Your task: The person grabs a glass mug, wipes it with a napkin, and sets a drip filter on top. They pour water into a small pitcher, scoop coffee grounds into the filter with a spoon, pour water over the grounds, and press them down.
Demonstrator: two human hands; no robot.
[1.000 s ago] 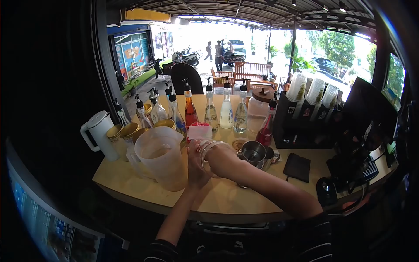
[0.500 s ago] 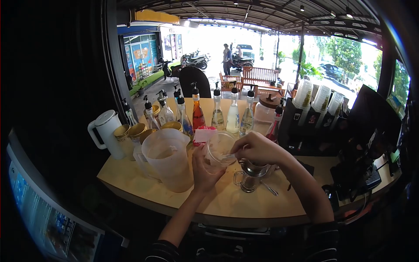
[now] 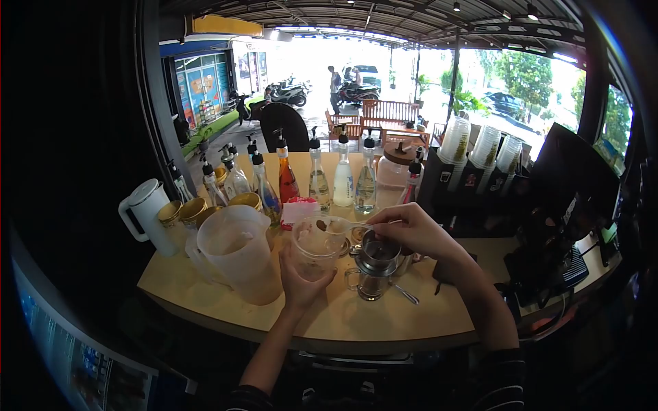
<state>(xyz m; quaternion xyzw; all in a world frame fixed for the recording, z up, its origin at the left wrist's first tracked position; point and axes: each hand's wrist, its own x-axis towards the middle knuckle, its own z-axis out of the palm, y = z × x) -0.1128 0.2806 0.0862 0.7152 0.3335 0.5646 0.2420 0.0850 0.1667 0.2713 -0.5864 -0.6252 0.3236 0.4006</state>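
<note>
Probably light and slightly flexible, the clear container [image 3: 312, 248] is right of the pitcher [image 3: 248, 268], left hand [image 3: 303, 285] curled round its wall, a sound hold; right hand [image 3: 408, 231] pinches the spoon [image 3: 354, 227] by its handle.

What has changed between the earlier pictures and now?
The right hand, first reaching into the clear tub, has drawn out to the right, holding a pale spoon over the tub's mouth, apparently with something dark at its tip. The left hand still holds the tub; the pitcher stays put.
</note>
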